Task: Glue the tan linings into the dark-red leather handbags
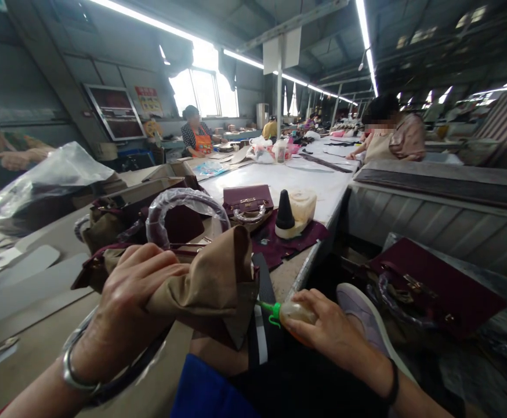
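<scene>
My left hand (142,284) is closed on the tan lining of a handbag (212,278), which is tilted over my lap. A plastic-wrapped handle (186,203) arches up behind my fingers. In my right hand (323,322) is a squeeze bottle (299,312) with a green nozzle, my fingers wrapped round it. Its thin tip points left and lies at or very near the lining's edge; I cannot tell whether it touches. The bag's far side and my left fingertips are partly hidden.
On the table (253,177) stand a maroon handbag (247,200), a black cone (285,212) and a cloudy plastic container (303,206). Another maroon bag (436,284) lies low at right. A plastic-covered pile (53,180) is at left. Co-workers sit around, one person (393,136) at right.
</scene>
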The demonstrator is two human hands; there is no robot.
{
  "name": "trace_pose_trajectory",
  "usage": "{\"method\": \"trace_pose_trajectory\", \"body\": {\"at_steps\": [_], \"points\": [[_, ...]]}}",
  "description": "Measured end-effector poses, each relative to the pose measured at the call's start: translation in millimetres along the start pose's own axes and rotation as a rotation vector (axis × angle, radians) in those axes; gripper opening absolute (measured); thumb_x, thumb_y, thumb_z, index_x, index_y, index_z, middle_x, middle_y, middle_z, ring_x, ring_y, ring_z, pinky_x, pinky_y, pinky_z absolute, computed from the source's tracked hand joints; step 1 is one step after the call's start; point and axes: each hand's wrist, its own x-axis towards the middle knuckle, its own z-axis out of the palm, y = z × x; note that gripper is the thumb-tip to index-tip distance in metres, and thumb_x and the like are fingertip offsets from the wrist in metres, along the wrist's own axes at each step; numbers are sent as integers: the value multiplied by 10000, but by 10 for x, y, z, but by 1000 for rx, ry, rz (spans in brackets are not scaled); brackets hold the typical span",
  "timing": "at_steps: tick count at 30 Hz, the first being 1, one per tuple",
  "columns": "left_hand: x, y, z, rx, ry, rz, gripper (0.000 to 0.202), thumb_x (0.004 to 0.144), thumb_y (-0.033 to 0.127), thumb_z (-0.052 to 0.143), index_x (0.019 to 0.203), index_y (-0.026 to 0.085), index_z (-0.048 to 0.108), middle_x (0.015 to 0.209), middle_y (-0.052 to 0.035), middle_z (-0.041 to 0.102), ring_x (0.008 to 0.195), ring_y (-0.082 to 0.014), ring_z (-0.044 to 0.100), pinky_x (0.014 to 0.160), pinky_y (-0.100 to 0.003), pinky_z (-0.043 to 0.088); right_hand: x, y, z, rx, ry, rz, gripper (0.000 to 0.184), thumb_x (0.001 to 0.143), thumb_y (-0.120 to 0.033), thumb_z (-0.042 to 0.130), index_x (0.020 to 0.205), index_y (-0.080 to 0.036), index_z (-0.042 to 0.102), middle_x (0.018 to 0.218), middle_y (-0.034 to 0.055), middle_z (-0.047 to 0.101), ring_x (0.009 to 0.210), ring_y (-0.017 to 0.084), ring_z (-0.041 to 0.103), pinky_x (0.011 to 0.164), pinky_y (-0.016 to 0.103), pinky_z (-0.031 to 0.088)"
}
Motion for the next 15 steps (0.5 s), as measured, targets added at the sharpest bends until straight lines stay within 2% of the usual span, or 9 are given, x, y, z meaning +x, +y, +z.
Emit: {"method": "trace_pose_trajectory", "body": {"at_steps": [3,8,11,13,15], "points": [[12,36,-36,1,-5,-9,212,827,186,513,620,224,529,586,16,565,580,-142,435,574,-316,337,5,16,14,34,-26,-14,190,786,-345,601,924,-223,643,897,20,604,795,179,609,709,286,465],[-15,44,-64,-16,8,-40,244,819,192,507,581,239,534,563,26,570,567,-139,449,564,-317,354,18,46,38,41,23,-21,240,776,-337,607,971,-203,646,924,35,607,811,188,607,724,293,465],[-74,32,-63,-32,7,-80,229,827,207,485,618,260,564,587,15,594,577,-153,467,576,-335,362,0,49,52,69,-47,-43,216,747,-291,623,947,-214,652,889,18,612,775,169,600,708,274,463],[-83,44,-57,15,-12,-77,191,790,234,512,625,276,598,595,-2,604,594,-175,483,590,-352,378,-5,50,51,95,-76,-54,221,735,-270,626,945,-206,650,892,22,613,778,171,597,712,276,462],[-49,77,-44,132,-56,-17,85,702,293,582,643,300,644,596,-18,611,616,-203,500,594,-367,395,1,52,41,96,-49,-52,227,744,-298,622,944,-193,648,911,35,610,800,183,595,728,291,461]]}}
